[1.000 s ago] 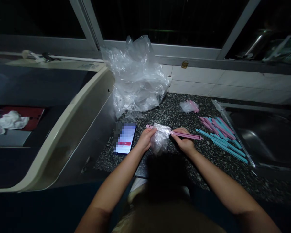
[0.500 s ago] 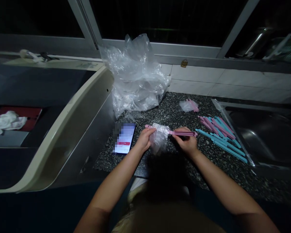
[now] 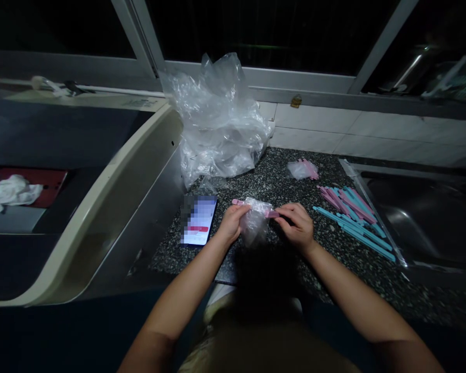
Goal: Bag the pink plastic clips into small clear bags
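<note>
A small clear plastic bag (image 3: pixel 255 225) hangs between my hands with a slim pink bag-sealing clip (image 3: pixel 272 213) along its top edge. My left hand (image 3: pixel 233 221) is closed, pinching the bag and the clip's left end between thumb and fingers. My right hand (image 3: pixel 298 224) is closed on the clip's right end, thumb below and fingers above. Plastic partly covers the middle of the clip. To the right of my right hand lies a loose pile of pink and blue sealing clips (image 3: pixel 351 207) on the speckled counter (image 3: pixel 272 168).
A phone (image 3: pixel 200 220) with a lit screen lies left of my left hand. Behind it stands a large crumpled clear plastic bag (image 3: pixel 221 124). A small bag with pink clips (image 3: pixel 301 169) lies farther back. A metal sink (image 3: pixel 423 207) is at right, a bulky machine (image 3: pixel 140 191) at left.
The long pink part that stuck out to the right has moved left onto the bag's top, so less shows past it. My right hand's fingers have shifted left; my left hand stays put.
</note>
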A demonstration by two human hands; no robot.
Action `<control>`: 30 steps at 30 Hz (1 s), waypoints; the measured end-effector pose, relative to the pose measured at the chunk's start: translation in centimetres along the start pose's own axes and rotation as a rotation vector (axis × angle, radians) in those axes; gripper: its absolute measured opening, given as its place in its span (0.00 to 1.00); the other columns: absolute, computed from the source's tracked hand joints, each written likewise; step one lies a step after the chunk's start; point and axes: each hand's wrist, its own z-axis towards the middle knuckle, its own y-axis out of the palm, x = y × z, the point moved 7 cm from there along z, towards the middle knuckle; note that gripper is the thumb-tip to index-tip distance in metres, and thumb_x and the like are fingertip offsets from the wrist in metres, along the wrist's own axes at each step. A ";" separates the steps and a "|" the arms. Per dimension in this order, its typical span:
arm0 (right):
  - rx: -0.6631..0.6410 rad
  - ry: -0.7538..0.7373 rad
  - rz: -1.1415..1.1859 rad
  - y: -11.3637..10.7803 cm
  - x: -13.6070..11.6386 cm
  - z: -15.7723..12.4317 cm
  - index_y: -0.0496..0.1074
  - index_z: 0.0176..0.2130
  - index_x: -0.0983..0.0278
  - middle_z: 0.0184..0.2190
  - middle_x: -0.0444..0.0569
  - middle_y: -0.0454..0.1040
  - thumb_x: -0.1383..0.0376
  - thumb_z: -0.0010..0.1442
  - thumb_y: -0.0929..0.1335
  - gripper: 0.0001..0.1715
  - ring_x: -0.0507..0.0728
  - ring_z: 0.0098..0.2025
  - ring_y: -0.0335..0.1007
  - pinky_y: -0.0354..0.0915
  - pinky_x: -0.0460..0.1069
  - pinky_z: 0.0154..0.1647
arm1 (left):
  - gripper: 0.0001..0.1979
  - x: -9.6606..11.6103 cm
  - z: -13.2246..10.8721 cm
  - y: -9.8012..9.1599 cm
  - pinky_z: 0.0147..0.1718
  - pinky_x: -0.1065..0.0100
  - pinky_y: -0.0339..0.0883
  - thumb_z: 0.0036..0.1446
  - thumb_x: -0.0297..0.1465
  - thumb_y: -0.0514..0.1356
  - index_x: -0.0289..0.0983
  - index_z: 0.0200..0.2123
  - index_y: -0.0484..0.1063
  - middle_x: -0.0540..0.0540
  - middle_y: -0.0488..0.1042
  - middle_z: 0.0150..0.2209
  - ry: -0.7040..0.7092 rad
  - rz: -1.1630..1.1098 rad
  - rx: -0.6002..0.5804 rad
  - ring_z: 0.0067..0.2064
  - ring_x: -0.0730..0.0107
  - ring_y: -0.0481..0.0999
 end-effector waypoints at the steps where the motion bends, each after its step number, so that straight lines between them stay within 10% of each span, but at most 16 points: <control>1: -0.004 -0.001 -0.005 0.0 0.0 0.0 0.74 0.32 0.58 0.28 0.47 0.73 0.64 0.52 0.68 0.05 0.55 0.31 0.68 0.64 0.53 0.32 | 0.13 0.0 0.0 0.1 0.20 0.74 0.55 0.29 0.35 0.68 0.33 0.16 0.70 0.51 0.69 0.15 0.004 0.007 -0.002 0.18 0.78 0.64; 17: 0.004 0.064 0.067 0.5 0.7 -0.2 0.73 0.30 0.59 0.28 0.47 0.73 0.64 0.50 0.69 0.03 0.55 0.33 0.68 0.65 0.53 0.36 | 0.09 0.5 -0.2 0.2 0.25 0.73 0.57 0.31 0.32 0.66 0.32 0.19 0.74 0.50 0.72 0.18 0.113 0.091 -0.037 0.22 0.75 0.66; 25: -0.057 0.563 0.550 2.8 4.2 -1.4 0.70 0.40 0.61 0.31 0.46 0.73 0.57 0.45 0.71 0.21 0.50 0.26 0.67 0.66 0.47 0.29 | 0.07 1.1 -0.2 0.2 0.30 0.72 0.60 0.36 0.31 0.64 0.33 0.22 0.75 0.49 0.74 0.23 0.218 0.239 -0.056 0.28 0.71 0.69; 30: -0.109 0.745 0.635 3.6 4.9 -2.0 0.71 0.29 0.63 0.21 0.41 0.69 0.57 0.41 0.72 0.16 0.48 0.22 0.63 0.63 0.45 0.25 | 0.06 1.8 -0.6 0.6 0.32 0.71 0.61 0.36 0.30 0.63 0.33 0.22 0.74 0.49 0.74 0.24 0.227 0.388 -0.039 0.30 0.70 0.70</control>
